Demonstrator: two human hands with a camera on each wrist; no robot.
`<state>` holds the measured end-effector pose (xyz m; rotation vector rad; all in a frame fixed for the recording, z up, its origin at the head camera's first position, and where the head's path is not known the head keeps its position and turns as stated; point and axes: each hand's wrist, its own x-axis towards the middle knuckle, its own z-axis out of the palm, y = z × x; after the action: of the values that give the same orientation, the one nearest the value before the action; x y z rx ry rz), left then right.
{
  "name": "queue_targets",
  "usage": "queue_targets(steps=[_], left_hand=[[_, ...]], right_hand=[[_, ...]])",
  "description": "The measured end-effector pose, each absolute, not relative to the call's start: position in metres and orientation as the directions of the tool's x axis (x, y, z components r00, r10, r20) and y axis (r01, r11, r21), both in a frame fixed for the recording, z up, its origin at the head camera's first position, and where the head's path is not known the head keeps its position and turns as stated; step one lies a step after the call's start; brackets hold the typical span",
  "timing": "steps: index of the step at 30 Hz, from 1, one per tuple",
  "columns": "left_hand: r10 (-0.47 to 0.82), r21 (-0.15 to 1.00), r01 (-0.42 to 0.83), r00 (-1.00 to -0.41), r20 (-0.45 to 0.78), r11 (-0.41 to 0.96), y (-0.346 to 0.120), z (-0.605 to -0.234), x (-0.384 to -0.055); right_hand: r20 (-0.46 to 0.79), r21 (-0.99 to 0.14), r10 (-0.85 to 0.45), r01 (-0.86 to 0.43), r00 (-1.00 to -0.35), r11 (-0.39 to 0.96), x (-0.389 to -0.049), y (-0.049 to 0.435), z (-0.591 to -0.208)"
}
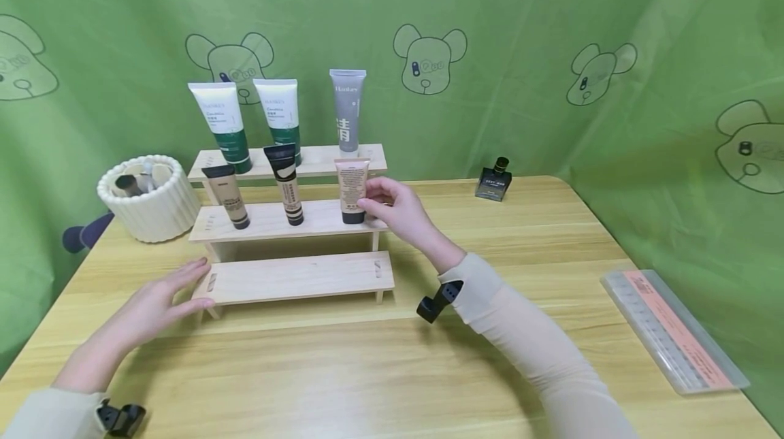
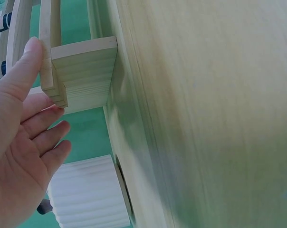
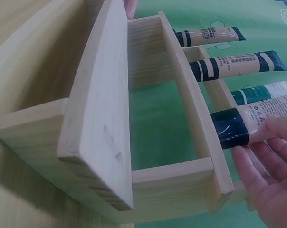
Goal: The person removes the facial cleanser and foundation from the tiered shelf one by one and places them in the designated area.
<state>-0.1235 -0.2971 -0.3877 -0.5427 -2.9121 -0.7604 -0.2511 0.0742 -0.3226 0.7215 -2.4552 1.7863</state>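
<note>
From the head view, we see a three-step wooden stand (image 1: 294, 280) on the bench (image 1: 490, 241). The right grip (image 1: 398, 211) pinches a pink tube (image 1: 352, 184) between thumb and fingers, holding it upright, black cap down, at the right end of the middle step. Along that step to its left we find a black-and-beige tube (image 1: 288, 190) and a beige tube (image 1: 225, 194). Two white-and-green tubes (image 1: 220, 122) and a grey tube (image 1: 348, 112) stand on the top step. The left grip (image 1: 156, 296) is at the left end of the lowest step, thumb at the front. We also note a white ribbed holder (image 1: 156, 211) left of the stand, a dark bottle (image 1: 493, 182) beyond its right side, and a ruler in a clear case (image 1: 674, 330) at the bench's right edge.

In the left wrist view, we see the left grip spread loosely about the step's end: thumb on one side, fingertips on the other, holding the board.

In the right wrist view, the thumb and fingers close round the pink tube, its cap beside the middle step's board; we cannot tell whether it bears weight there.
</note>
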Motion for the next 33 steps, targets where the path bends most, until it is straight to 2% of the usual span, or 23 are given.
queue_targets(steps=[20, 33], left_hand=[[0.317, 0.45, 0.346, -0.938, 0.141, 0.823, -0.295, -0.384, -0.123], [0.318, 0.45, 0.346, -0.938, 0.139, 0.823, -0.295, -0.385, -0.123]], right_hand=[[0.27, -0.909, -0.276, -0.339, -0.922, 0.243, -0.244, 0.131, -0.307], [0.204, -0.919, -0.204, -0.26, -0.957, 0.297, -0.256, 0.17, -0.327]])
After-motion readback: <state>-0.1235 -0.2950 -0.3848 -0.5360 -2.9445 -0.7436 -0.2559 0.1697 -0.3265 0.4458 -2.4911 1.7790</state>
